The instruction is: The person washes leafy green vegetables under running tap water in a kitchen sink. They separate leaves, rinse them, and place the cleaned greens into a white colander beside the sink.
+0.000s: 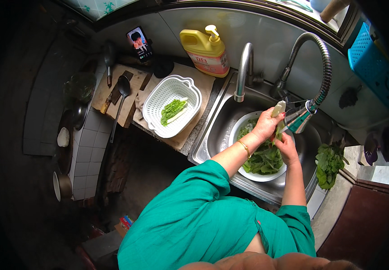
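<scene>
My left hand grips a leafy green vegetable by its pale, thick stem end. Close below, my right hand has its fingers on the lower part of the same vegetable, partly hidden by the fingers. The spray head of a coiled-neck faucet points at the vegetable between my hands, with what looks like water at its mouth. Beneath them, a white basin holds a heap of green leaves inside the stainless steel sink.
On the counter left of the sink, a white colander contains green leaves. A yellow pump jug, a second faucet and a lit phone stand behind. More greens lie right of the sink. A ladle rests on a wooden board.
</scene>
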### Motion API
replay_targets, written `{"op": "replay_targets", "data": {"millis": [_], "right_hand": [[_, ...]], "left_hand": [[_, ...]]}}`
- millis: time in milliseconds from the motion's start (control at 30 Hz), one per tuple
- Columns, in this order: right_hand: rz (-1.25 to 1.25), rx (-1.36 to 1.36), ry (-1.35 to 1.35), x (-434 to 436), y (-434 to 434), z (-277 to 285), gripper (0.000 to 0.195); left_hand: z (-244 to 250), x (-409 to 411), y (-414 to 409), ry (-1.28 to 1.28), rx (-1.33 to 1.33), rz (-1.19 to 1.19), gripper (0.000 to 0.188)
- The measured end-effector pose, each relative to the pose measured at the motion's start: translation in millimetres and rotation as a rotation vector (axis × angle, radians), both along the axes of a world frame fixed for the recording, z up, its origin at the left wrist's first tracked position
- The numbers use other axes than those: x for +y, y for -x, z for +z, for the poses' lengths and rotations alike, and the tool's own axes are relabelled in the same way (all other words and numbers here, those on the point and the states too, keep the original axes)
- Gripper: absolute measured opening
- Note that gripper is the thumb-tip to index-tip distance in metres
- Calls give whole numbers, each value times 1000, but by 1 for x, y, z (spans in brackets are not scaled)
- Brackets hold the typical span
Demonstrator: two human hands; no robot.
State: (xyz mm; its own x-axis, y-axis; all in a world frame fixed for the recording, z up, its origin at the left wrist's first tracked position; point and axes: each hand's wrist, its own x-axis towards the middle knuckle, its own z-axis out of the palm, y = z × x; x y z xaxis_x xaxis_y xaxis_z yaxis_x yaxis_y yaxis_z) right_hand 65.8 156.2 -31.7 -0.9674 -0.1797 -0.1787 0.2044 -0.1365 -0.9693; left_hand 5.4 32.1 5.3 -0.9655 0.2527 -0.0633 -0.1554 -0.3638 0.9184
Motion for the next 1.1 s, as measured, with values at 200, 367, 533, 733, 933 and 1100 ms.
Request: {"op": "replay_targets", "data": {"millis": [200, 367, 533, 733, 933, 1100], "right_hand": [[-177, -200, 296, -3, -7, 17, 15], [-159, -22, -42, 1, -1, -11, 14], [-128, -62, -28, -2, -4, -5, 14], [-141, 191, -306, -3, -10, -22, 24], [-41, 301, -240, -12, -9, -27, 28], [-54, -142, -505, 6, 5, -66, 30]], "left_hand": [[8, -5, -4, -12, -43, -12, 18], [7, -1, -5, -73, -9, 41, 17], [11, 0, -8, -132, -63, 116, 16], [17, -9, -9, -206, -73, 149, 16], [19, -29, -17, -205, -117, 183, 17], [6, -74, -29, -147, -155, 254, 16]]}}
